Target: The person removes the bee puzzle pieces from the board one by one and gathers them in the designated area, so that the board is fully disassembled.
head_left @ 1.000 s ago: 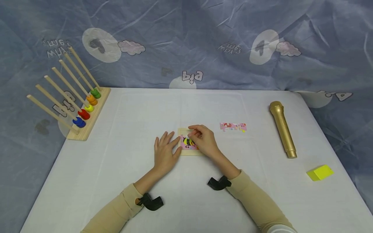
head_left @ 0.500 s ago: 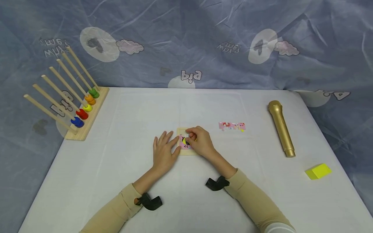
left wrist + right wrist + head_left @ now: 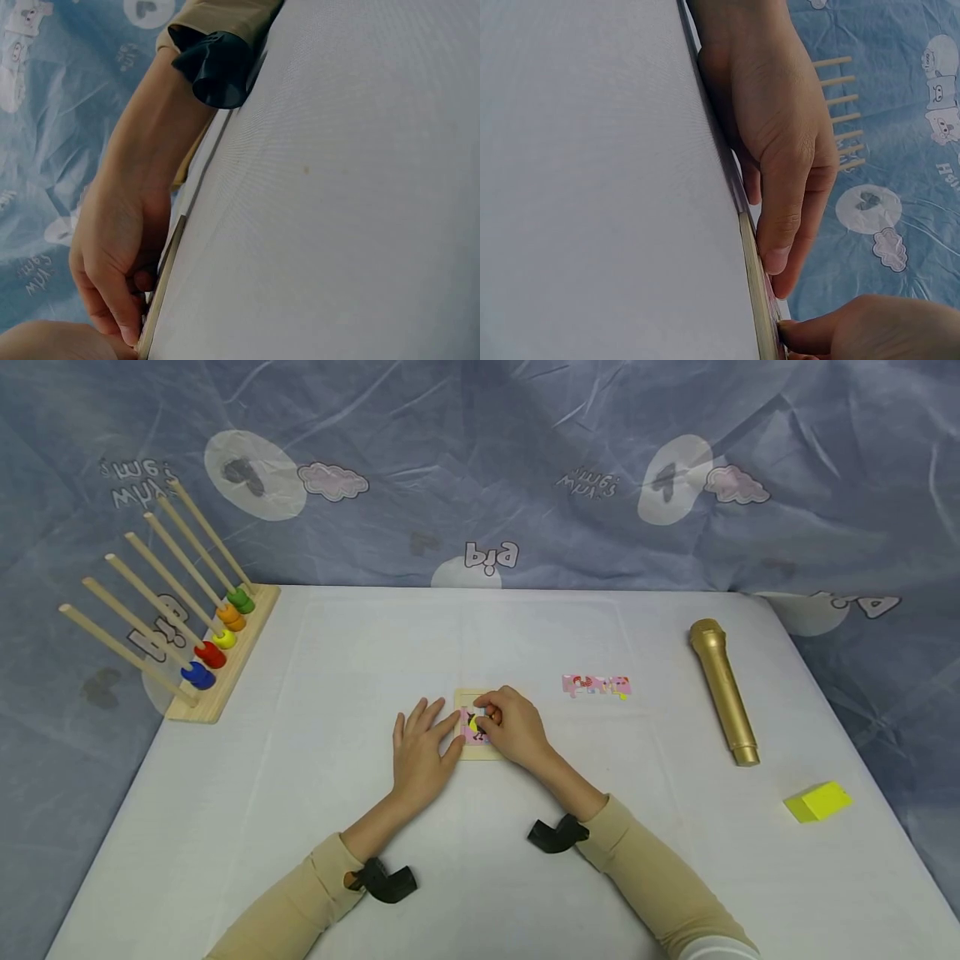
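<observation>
A small light-wood puzzle tray [image 3: 478, 754] lies mid-table, holding a pink picture with a yellow-and-black bee [image 3: 474, 737]. My left hand [image 3: 422, 752] rests flat with fingers spread, thumb and index fingertip touching the tray's left edge. Over the tray's right part, my right hand [image 3: 516, 725] has curled fingers, thumb and index pinching at a puzzle piece in the upper area. That piece is mostly hidden by the fingers. The right wrist view shows the tray edge [image 3: 756, 292] side-on, with my left thumb against it. Loose pink puzzle pieces [image 3: 597, 686] lie to the right.
A wooden bead rack [image 3: 225, 668] with upright rods and coloured beads stands at the left edge. On the right lie a gold microphone [image 3: 725, 693] and a yellow block [image 3: 817, 802]. A blue printed cloth [image 3: 420, 460] hangs behind the table.
My right hand has shifted slightly left over the tray, covering more of the bee picture. My left hand keeps its place at the tray's left edge. The loose pieces stay put.
</observation>
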`<control>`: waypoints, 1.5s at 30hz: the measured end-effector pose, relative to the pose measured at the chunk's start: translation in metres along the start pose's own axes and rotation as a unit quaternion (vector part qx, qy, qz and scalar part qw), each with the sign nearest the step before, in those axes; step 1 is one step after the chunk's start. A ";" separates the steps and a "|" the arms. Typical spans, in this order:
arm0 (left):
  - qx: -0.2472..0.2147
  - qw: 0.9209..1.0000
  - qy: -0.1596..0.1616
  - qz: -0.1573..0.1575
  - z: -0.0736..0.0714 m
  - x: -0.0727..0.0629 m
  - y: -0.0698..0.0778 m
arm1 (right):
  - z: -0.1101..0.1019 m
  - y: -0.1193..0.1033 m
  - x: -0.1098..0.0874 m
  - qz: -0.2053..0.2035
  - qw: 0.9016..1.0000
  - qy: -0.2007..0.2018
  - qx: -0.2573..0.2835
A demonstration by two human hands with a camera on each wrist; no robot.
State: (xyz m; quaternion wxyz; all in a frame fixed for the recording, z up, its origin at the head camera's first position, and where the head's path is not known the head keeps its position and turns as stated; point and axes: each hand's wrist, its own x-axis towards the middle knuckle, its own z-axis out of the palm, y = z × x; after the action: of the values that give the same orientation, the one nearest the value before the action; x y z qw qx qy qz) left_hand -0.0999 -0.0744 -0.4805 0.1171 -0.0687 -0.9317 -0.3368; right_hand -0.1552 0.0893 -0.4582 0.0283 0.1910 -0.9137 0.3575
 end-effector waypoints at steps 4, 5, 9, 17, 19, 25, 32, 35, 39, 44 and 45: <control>0.003 1.000 0.000 -0.001 0.000 0.000 0.000 | 0.000 0.000 0.000 0.004 1.000 -0.003 -0.005; 0.003 1.000 0.000 -0.002 0.001 0.000 0.000 | 0.000 -0.001 0.000 0.005 1.000 -0.003 -0.005; 0.005 1.000 0.002 0.000 0.001 0.001 -0.001 | 0.000 -0.001 0.001 0.010 1.000 -0.002 0.003; 0.006 1.000 0.002 0.000 0.000 0.001 0.001 | 0.001 0.002 0.001 0.012 0.999 0.011 0.045; 0.005 1.000 0.002 0.000 0.000 0.001 0.001 | 0.001 0.003 0.001 0.012 0.998 0.012 0.054; 0.006 1.000 -0.001 0.001 0.001 0.001 0.000 | 0.000 0.005 -0.001 0.016 0.997 0.004 0.079; 0.009 1.000 0.004 0.002 0.001 0.000 -0.002 | -0.002 0.002 0.000 0.044 0.987 0.009 0.155; 0.009 1.000 0.005 0.000 0.001 0.000 -0.002 | -0.004 0.001 0.000 0.060 0.977 0.014 0.206; 0.010 1.000 0.001 -0.001 0.003 0.001 -0.002 | -0.010 -0.001 -0.001 0.077 0.964 0.018 0.252; 0.011 1.000 0.000 -0.003 0.003 0.001 -0.002 | -0.024 -0.002 0.000 0.095 0.958 0.021 0.269; 0.011 1.000 0.000 -0.004 0.002 0.001 -0.002 | -0.029 -0.004 0.000 0.099 0.958 0.021 0.268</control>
State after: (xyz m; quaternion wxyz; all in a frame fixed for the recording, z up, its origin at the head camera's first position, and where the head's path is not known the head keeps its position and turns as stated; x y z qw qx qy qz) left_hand -0.1019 -0.0743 -0.4829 0.1169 -0.0637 -0.9355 -0.3272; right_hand -0.1563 0.1058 -0.4334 -0.0405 0.0923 -0.7982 0.5939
